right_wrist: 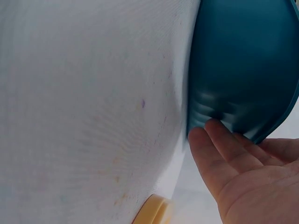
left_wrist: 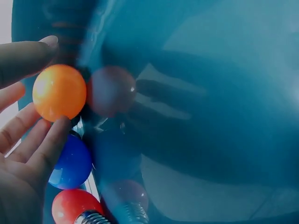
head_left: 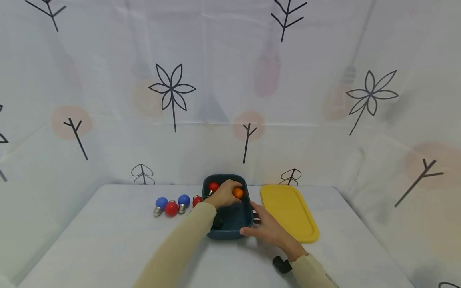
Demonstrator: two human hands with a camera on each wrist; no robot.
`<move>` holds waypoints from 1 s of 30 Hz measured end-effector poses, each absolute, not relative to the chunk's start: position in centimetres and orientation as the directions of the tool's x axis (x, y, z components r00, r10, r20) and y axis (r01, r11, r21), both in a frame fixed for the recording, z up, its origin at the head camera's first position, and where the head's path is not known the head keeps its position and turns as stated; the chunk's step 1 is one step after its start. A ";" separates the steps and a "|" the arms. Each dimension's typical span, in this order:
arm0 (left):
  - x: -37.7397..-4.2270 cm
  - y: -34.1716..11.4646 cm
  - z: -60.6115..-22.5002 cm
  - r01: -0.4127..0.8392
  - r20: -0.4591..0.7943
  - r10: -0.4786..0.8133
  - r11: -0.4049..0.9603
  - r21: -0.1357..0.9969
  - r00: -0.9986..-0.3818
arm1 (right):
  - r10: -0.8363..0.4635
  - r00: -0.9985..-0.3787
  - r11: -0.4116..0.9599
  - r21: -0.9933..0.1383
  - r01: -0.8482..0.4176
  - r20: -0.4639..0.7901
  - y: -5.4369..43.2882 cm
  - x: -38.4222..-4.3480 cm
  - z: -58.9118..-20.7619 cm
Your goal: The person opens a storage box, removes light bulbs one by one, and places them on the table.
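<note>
My left hand (head_left: pixel 224 195) reaches into a dark teal box (head_left: pixel 230 234). Its thumb and fingers pinch an orange bulb (left_wrist: pixel 59 92) near one wall, with the thumb on one side and fingertips on the other; the bulb's base is hidden. Beside it in the left wrist view, a blue bulb (left_wrist: pixel 72 163) and a red bulb (left_wrist: pixel 74 205) with a metal screw base line up along the wall. At the box's near right corner is my right hand (head_left: pixel 270 228). Its fairly straight fingers (right_wrist: pixel 226 151) touch the outer wall, and the thumb lies at the front side.
Left of the box lie a blue bulb (head_left: pixel 161 203), a red bulb (head_left: pixel 171 209), another blue bulb (head_left: pixel 184 200) and a red bulb (head_left: pixel 197 201) close to the box wall. To the right, a yellow lid (head_left: pixel 288 212) lies flat. A patterned cloth (head_left: pixel 216 152) hangs behind the white table (head_left: pixel 119 236).
</note>
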State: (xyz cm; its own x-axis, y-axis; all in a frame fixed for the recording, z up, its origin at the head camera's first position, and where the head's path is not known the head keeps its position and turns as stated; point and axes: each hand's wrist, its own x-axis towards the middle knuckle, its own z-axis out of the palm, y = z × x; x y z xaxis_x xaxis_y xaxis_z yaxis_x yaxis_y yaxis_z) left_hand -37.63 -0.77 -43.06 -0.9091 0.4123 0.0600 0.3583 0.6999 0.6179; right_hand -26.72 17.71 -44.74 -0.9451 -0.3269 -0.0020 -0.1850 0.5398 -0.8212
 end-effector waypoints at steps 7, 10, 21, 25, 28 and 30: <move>-37.5 -0.8 -43.4 0.362 0.027 0.430 0.723 0.589 -0.902 | -0.326 -0.945 0.542 -0.820 -0.185 -0.002 17.8 -26.8 -44.7; -37.4 -0.8 -43.5 0.385 0.037 0.448 0.720 0.577 -0.893 | -0.325 -0.946 0.537 -0.824 -0.180 -0.005 17.8 -26.8 -44.6; -36.9 -0.9 -43.2 0.404 0.013 0.496 0.693 0.597 -0.869 | -0.346 -0.938 0.517 -0.833 -0.196 0.006 17.9 -27.0 -44.9; -36.8 -0.9 -43.3 0.393 0.007 0.488 0.694 0.603 -0.873 | -0.347 -0.938 0.516 -0.835 -0.193 0.002 17.9 -27.0 -45.0; -36.9 -0.9 -43.4 0.392 0.009 0.489 0.689 0.609 -0.872 | -0.347 -0.938 0.521 -0.832 -0.191 -0.002 17.9 -26.9 -45.0; -37.0 -0.9 -43.4 0.393 0.008 0.491 0.686 0.613 -0.871 | -0.343 -0.939 0.523 -0.831 -0.188 -0.003 17.8 -26.9 -44.9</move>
State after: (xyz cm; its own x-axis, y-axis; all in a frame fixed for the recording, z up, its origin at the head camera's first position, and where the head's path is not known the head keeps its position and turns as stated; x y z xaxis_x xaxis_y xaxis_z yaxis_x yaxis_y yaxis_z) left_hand -37.01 -0.94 -43.44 -0.8709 0.4914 0.0084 0.3928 0.6857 0.6128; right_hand -26.88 17.84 -44.93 -0.9393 -0.3431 -0.0030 -0.1884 0.5230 -0.8312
